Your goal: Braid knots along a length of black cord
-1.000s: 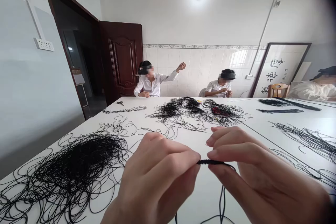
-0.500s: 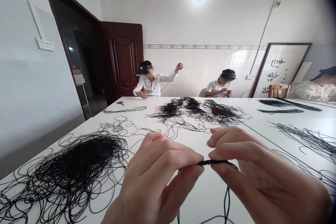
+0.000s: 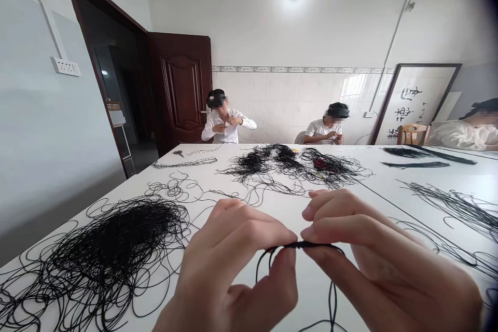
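Observation:
A short knotted stretch of black cord [image 3: 299,245] is held level above the white table. My left hand [image 3: 233,264] pinches its left end between thumb and index finger, and loose strands curve down beside the thumb. On the other end, my right hand [image 3: 373,254] closes thumb and forefinger from the right. A narrow bit of the knotted part shows between the two sets of fingertips. Below my right hand, two cord strands hang down to the tabletop. The rest of the knotted part is hidden by my fingers.
A large tangle of black cord [image 3: 120,249] lies at left on the table [image 3: 218,316]. More cord heaps [image 3: 280,161] lie farther back, with scissors [image 3: 178,153] at the far left. Cord bundles [image 3: 455,207] spread at right. Several co-workers sit across the table.
My hands have come slightly closer together, and my left thumb has shifted, showing more strands beside it. The far-left co-worker has lowered a raised arm to bring both hands together.

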Demonstrator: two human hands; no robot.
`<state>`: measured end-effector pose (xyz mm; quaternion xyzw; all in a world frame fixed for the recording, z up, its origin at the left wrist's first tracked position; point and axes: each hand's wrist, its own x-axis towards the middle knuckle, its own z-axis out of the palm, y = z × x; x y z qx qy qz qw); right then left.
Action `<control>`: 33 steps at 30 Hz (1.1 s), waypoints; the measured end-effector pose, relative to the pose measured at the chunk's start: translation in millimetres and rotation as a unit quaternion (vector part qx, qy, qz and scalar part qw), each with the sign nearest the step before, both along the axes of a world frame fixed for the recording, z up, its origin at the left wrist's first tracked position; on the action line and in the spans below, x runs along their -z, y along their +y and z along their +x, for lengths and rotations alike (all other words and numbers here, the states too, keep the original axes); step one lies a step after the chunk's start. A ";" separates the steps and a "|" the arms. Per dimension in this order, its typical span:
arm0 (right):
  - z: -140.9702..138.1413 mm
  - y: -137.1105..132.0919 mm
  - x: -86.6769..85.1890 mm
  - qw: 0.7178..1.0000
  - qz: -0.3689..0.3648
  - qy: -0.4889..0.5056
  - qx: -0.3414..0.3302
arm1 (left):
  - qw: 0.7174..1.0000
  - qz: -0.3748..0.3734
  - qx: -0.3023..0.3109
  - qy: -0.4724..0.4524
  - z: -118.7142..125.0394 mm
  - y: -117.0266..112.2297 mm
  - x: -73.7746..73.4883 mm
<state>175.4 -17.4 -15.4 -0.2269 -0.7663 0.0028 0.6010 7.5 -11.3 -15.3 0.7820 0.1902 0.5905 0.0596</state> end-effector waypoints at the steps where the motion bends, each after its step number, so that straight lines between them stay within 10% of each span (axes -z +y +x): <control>1: -0.7 0.3 -0.6 1.000 0.003 0.000 0.005 | 1.000 0.000 -0.002 -0.002 0.2 -0.1 -0.8; 33: -6.1 1.4 0.4 1.000 0.012 -0.024 0.015 | 0.997 -0.012 -0.072 0.010 0.6 -2.6 -4.5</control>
